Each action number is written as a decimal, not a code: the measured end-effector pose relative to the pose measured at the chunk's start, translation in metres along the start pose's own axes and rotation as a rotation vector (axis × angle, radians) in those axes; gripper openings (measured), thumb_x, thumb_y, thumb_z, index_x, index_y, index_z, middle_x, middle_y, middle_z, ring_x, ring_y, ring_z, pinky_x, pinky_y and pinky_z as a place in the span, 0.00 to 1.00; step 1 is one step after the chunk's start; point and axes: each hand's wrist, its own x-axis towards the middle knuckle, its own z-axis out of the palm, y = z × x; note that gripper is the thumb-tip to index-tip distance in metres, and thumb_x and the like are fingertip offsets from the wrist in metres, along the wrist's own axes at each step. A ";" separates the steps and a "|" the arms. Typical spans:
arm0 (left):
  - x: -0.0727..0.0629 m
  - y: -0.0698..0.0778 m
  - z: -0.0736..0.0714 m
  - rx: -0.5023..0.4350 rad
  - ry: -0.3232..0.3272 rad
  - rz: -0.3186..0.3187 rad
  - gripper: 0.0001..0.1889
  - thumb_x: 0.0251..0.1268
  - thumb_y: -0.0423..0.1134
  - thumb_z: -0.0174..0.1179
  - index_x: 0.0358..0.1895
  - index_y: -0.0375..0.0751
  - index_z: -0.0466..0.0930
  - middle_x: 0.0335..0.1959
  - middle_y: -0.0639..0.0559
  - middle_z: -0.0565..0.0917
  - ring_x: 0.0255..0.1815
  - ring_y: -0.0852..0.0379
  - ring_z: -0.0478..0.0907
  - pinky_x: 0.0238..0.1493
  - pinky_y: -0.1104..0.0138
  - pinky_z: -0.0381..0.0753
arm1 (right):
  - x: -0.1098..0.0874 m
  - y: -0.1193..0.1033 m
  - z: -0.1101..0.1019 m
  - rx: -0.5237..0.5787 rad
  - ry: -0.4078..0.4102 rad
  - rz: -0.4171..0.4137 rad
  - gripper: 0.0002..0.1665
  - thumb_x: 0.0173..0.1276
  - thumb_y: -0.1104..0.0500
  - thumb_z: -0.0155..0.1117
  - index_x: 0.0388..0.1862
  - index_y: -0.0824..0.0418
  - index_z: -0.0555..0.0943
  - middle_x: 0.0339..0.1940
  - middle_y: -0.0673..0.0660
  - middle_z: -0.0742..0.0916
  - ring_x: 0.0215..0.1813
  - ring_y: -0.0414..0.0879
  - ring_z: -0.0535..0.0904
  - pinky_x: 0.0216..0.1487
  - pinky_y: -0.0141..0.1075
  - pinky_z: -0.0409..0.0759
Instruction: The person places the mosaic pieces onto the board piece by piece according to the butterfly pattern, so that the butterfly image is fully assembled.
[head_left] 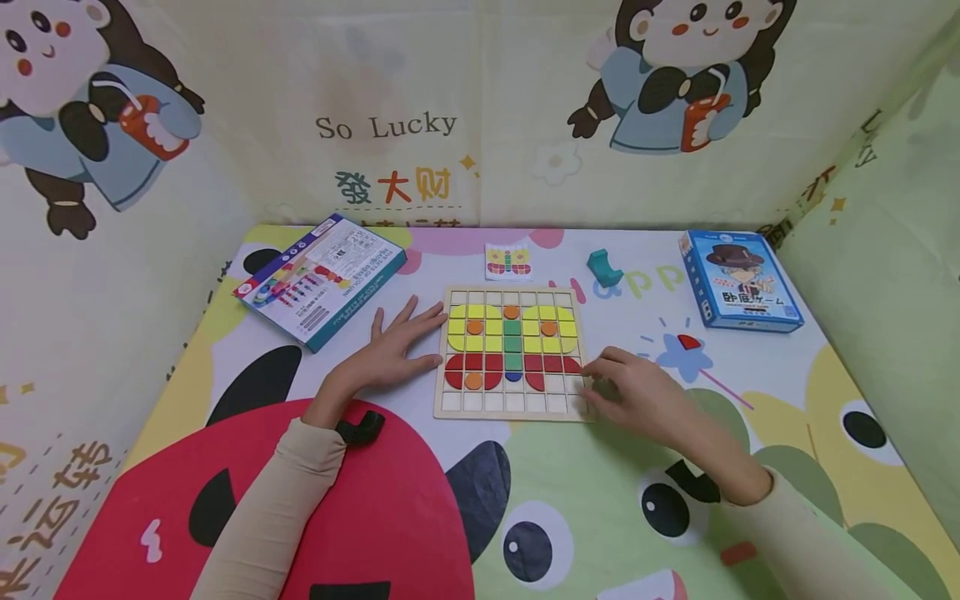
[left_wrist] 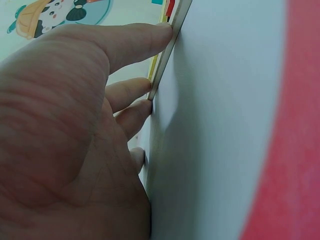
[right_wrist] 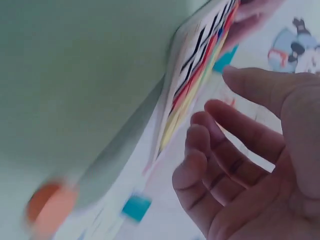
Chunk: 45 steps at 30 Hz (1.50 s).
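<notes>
A wooden grid board (head_left: 513, 411) lies mid-table, with yellow, red, green, orange and blue flat pieces set in a butterfly pattern. The lower right cells show bare wood. My left hand (head_left: 390, 350) rests at the board's left edge, fingers spread; in the left wrist view the thumb (left_wrist: 142, 40) and fingertips touch the rim. Beside the board's lower right edge is my right hand (head_left: 645, 396), fingers loosely curled. In the right wrist view its thumb (right_wrist: 255, 85) stands apart from the fingers, with nothing seen between them. Behind the board lies a small card (head_left: 508, 263) printed with a similar butterfly.
A teal-edged printed box (head_left: 322, 283) lies at the back left. A blue box (head_left: 738, 279) sits at the back right. Between card and blue box is a teal curved block (head_left: 604, 268). A red wedge (head_left: 688, 342) lies beyond the right hand, on the patterned tablecloth.
</notes>
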 end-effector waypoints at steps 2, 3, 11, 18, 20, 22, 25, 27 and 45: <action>0.000 0.001 0.000 0.002 0.000 -0.001 0.44 0.71 0.55 0.65 0.86 0.54 0.57 0.90 0.52 0.52 0.92 0.40 0.30 0.81 0.30 0.16 | -0.014 0.012 -0.005 0.011 0.024 -0.010 0.15 0.65 0.56 0.80 0.49 0.57 0.90 0.42 0.52 0.89 0.38 0.42 0.81 0.39 0.34 0.85; 0.000 0.001 0.000 0.002 0.000 0.001 0.44 0.71 0.55 0.65 0.86 0.54 0.57 0.90 0.52 0.52 0.92 0.40 0.30 0.80 0.30 0.16 | -0.021 0.018 -0.007 0.016 0.026 -0.007 0.14 0.65 0.57 0.80 0.49 0.57 0.90 0.42 0.51 0.89 0.37 0.41 0.80 0.38 0.32 0.84; 0.001 0.002 0.000 0.012 0.003 -0.014 0.45 0.69 0.55 0.67 0.86 0.56 0.56 0.90 0.52 0.52 0.92 0.40 0.31 0.81 0.30 0.17 | -0.067 0.054 -0.017 -0.021 0.047 0.050 0.13 0.59 0.58 0.84 0.43 0.52 0.91 0.36 0.44 0.86 0.36 0.38 0.76 0.35 0.30 0.78; 0.001 0.000 0.000 0.007 0.005 -0.006 0.44 0.70 0.55 0.66 0.86 0.54 0.57 0.90 0.51 0.53 0.92 0.40 0.31 0.80 0.30 0.17 | -0.078 0.068 -0.010 -0.019 0.092 0.036 0.15 0.56 0.59 0.85 0.42 0.52 0.90 0.37 0.44 0.87 0.37 0.37 0.77 0.36 0.32 0.82; 0.001 0.000 0.000 0.005 0.004 -0.004 0.44 0.70 0.55 0.66 0.86 0.54 0.57 0.90 0.51 0.53 0.92 0.39 0.31 0.80 0.30 0.17 | -0.077 0.068 -0.008 -0.022 0.092 0.036 0.15 0.56 0.60 0.85 0.42 0.53 0.90 0.37 0.44 0.86 0.37 0.37 0.75 0.35 0.31 0.80; 0.001 0.000 0.000 0.007 0.004 -0.008 0.44 0.70 0.55 0.66 0.86 0.54 0.57 0.90 0.51 0.52 0.92 0.40 0.31 0.81 0.30 0.17 | -0.075 0.067 -0.008 -0.027 0.084 0.046 0.14 0.57 0.59 0.85 0.42 0.53 0.90 0.36 0.44 0.86 0.37 0.36 0.74 0.34 0.30 0.79; 0.001 0.000 0.001 0.009 0.003 -0.011 0.45 0.70 0.55 0.66 0.86 0.55 0.57 0.90 0.51 0.52 0.92 0.39 0.31 0.80 0.30 0.17 | -0.072 0.065 -0.009 -0.044 0.067 0.053 0.13 0.58 0.59 0.84 0.40 0.53 0.89 0.35 0.44 0.86 0.37 0.37 0.74 0.35 0.31 0.79; 0.001 0.000 0.000 0.013 0.003 -0.012 0.45 0.69 0.55 0.67 0.86 0.55 0.57 0.90 0.52 0.52 0.92 0.39 0.31 0.81 0.30 0.17 | -0.070 0.063 -0.010 -0.059 0.056 0.053 0.12 0.59 0.58 0.83 0.40 0.53 0.89 0.35 0.43 0.86 0.37 0.37 0.74 0.36 0.32 0.79; 0.001 0.001 0.000 -0.005 0.000 0.001 0.44 0.71 0.56 0.65 0.86 0.54 0.57 0.90 0.51 0.52 0.92 0.40 0.30 0.80 0.30 0.16 | 0.007 0.004 0.002 0.049 -0.072 0.000 0.15 0.67 0.58 0.77 0.51 0.56 0.89 0.47 0.53 0.87 0.39 0.42 0.78 0.39 0.29 0.83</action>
